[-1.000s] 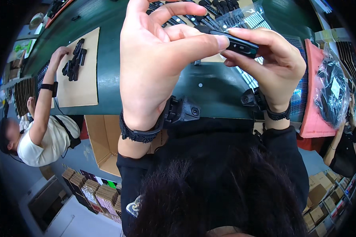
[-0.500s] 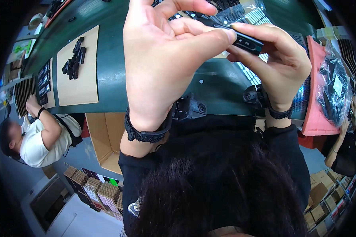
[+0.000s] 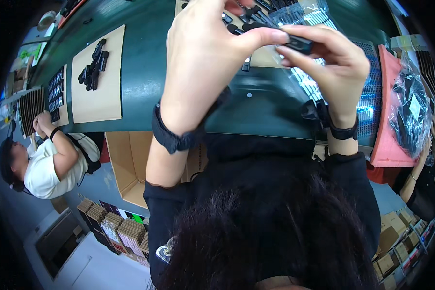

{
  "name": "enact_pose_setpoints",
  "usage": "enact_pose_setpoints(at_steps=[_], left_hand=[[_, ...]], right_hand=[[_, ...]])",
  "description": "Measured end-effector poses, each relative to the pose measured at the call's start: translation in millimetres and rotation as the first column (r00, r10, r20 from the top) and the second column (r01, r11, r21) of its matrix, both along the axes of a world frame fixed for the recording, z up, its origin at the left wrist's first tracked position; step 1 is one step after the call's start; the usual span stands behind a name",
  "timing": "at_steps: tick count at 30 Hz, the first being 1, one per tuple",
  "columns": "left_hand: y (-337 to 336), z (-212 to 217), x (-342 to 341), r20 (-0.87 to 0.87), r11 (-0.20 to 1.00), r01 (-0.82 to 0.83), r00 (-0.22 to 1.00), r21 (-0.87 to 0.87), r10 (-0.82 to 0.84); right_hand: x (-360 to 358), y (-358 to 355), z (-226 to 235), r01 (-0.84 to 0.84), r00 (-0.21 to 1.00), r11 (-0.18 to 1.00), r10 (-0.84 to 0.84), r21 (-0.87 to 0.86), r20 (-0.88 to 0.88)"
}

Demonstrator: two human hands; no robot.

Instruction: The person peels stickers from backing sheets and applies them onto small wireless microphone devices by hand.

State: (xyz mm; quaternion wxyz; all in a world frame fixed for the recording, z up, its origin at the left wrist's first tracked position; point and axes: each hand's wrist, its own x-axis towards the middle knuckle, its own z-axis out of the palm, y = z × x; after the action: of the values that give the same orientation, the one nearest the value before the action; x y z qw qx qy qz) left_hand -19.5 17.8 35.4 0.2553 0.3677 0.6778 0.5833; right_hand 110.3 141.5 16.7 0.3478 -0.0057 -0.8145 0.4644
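In front of me, at the top of the view, a small black oblong device (image 3: 299, 45) sits between both hands. My right hand (image 3: 337, 60) pinches its right end between thumb and fingers. The thumb of my left hand (image 3: 205, 53) presses on its left end, while most of that hand's other fingers are hidden or blurred. Behind the hands, several black parts (image 3: 256, 17) lie on a cardboard sheet (image 3: 268, 58). Clear plastic bags (image 3: 299, 14) and light strips overlap that sheet. A small black piece (image 3: 246, 64) lies below my left thumb.
The green table (image 3: 147, 87) carries another cardboard sheet (image 3: 108, 104) with black parts (image 3: 94, 67). Pink foam (image 3: 384, 111) with a bagged black item (image 3: 411, 99) lies right, beside a perforated mat (image 3: 367, 92). An open carton (image 3: 123, 169) stands below the table edge. Co-workers sit at both sides.
My left hand has shifted right and turned, its fingers less visible. The device has tilted, its marked face less visible. My right hand has moved slightly left, still gripping it.
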Motion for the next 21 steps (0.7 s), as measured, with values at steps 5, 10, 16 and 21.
enact_pose_setpoints(at_steps=[5,10,16,21], left_hand=[[-4.1,-5.3,-11.3,-0.007,0.947,0.318,0.948,-0.05,-0.319],[5.5,-4.8,-7.4,-0.062,0.957,0.277,0.957,-0.083,-0.282],[26.0,-27.7,-2.8,-0.401,0.999,-0.001,0.916,-0.043,-0.016],[39.5,-36.7,0.1,-0.473,0.992,-0.129,0.873,0.006,0.117]], right_hand=[[1.9,3.6,-1.4,0.03,0.993,0.966,0.002,-0.257,0.12],[-6.0,6.7,-3.5,-0.075,0.995,0.919,0.095,-0.388,0.032],[-18.5,2.7,-12.8,0.193,0.981,0.967,-0.194,0.166,-0.008],[-25.3,17.2,-20.5,0.148,0.987,0.988,-0.146,-0.034,0.061]])
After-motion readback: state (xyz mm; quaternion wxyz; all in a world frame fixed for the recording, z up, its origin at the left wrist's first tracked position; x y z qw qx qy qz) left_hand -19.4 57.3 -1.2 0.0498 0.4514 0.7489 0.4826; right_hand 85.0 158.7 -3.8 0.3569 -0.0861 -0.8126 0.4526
